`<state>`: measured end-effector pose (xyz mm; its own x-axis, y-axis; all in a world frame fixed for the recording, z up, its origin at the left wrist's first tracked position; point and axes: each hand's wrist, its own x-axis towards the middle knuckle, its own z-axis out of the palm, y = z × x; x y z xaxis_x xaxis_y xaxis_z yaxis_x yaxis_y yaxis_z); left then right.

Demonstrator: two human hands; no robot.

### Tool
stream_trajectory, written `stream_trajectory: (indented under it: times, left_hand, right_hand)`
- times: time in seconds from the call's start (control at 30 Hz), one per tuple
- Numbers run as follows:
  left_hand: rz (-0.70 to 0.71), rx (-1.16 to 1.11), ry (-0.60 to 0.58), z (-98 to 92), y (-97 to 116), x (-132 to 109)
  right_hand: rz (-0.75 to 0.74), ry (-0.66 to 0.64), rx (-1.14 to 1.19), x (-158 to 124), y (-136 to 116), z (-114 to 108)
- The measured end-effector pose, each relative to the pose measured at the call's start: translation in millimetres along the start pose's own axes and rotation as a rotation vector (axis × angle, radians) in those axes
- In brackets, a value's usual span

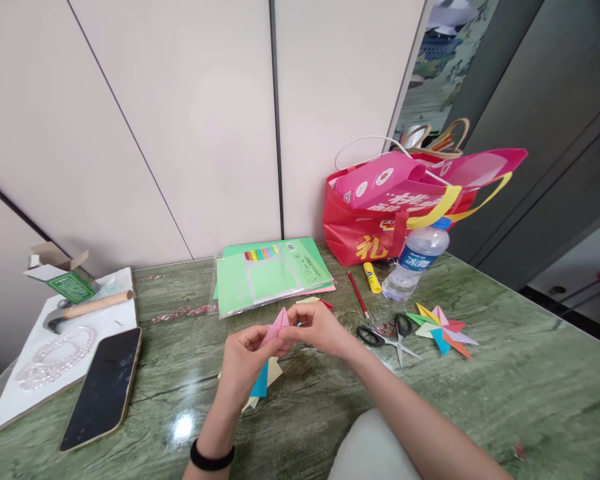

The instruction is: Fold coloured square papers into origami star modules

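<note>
A small pink folded paper [279,323], pointed at the top, is held up between both hands above the table. My left hand [245,353] pinches its lower left side between thumb and fingers. From the right, my right hand [315,327] grips its edge with thumb and forefinger. Below the hands lie blue paper [261,381] and cream paper [275,371], partly hidden by my left hand. A bit of red paper [327,305] shows behind my right hand. Off to the right lies a many-pointed star of coloured folded paper [443,330].
Black-handled scissors [387,339] lie right of my hands, with a red pencil [357,293], a yellow glue stick [372,277] and a water bottle [417,260] behind. A packet of coloured paper [275,273] and a red bag [345,227] stand at the back. A phone [103,390] lies left.
</note>
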<state>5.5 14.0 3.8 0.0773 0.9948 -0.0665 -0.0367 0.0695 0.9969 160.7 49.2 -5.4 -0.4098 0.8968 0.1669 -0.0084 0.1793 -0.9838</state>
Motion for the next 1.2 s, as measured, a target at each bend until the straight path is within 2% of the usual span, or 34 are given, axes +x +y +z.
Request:
stream_trajectory:
  times: [0.23, 0.53, 0.83, 1.0, 1.2]
  left_hand:
    - [-0.043, -0.027, 0.005, -0.1, 2.5, -1.6]
    - [-0.067, -0.117, 0.041, -2.3, 4.0, -2.0]
    - [-0.059, -0.118, 0.057, -0.2, 3.1, -1.7]
    - [-0.062, -0.088, 0.066, 0.7, 2.5, -1.4]
    - [0.010, 0.031, 0.033, 4.0, 3.2, -0.8]
  right_hand:
    - [0.025, 0.053, 0.093, 0.9, 0.8, -0.6]
    - [0.044, 0.008, 0.209, -1.1, -1.6, -2.5]
    - [0.025, 0.031, 0.137, -1.1, -1.8, -3.7]
    - [-0.056, -0.036, 0.016, -0.8, -3.5, -1.9]
    - [0.009, 0.083, 0.085, 1.6, -1.2, -0.4]
